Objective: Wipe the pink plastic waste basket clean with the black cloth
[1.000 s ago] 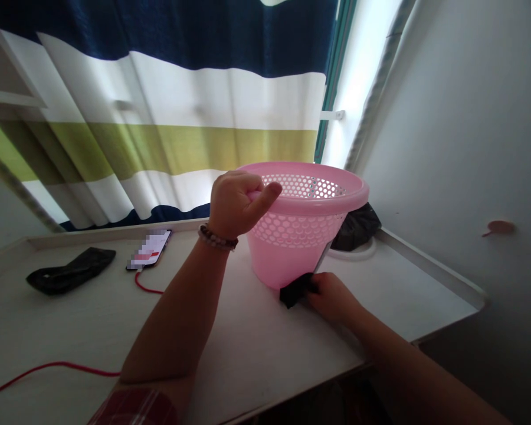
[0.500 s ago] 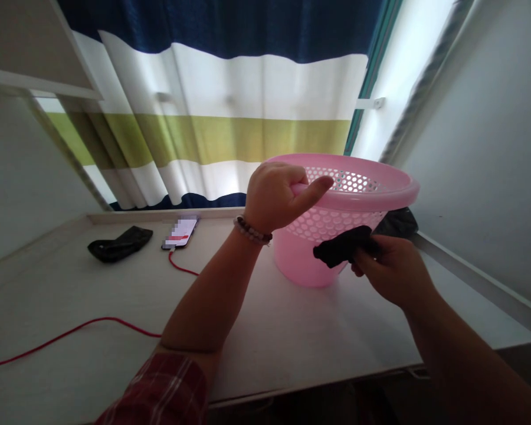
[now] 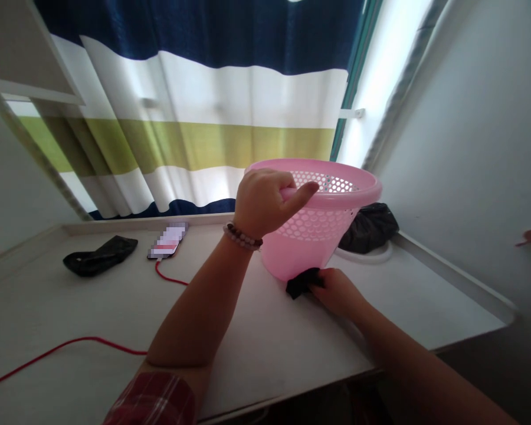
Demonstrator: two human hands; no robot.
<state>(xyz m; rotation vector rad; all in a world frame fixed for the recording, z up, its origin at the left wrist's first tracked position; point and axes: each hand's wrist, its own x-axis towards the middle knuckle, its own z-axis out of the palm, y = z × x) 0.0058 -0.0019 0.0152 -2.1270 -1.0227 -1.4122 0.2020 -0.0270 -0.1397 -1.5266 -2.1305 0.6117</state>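
A pink plastic wastebasket [image 3: 292, 251] with a perforated upper wall stands on the white desk [image 3: 265, 348]. My left hand [image 3: 265, 200] is closed over the near left part of its rim, the thumb lying along the outside. Low on the right, my right hand [image 3: 336, 292] grips a bunched black cloth [image 3: 304, 283] against or just in front of the basket's base. The fingertips of the right hand are partly hidden by the cloth.
A phone [image 3: 168, 241] with a red cable [image 3: 92, 339] lies left of the basket, beside a folded black pouch-like item [image 3: 100, 255]. Behind the basket on the right are a black plastic bag [image 3: 371, 227] and a pale ring [image 3: 371, 255]. A striped curtain [image 3: 203, 141] hangs at the back.
My right hand has moved down and left with the black cloth, from the basket's middle to its base. The left hand keeps its hold on the rim. The view has shifted slightly right.
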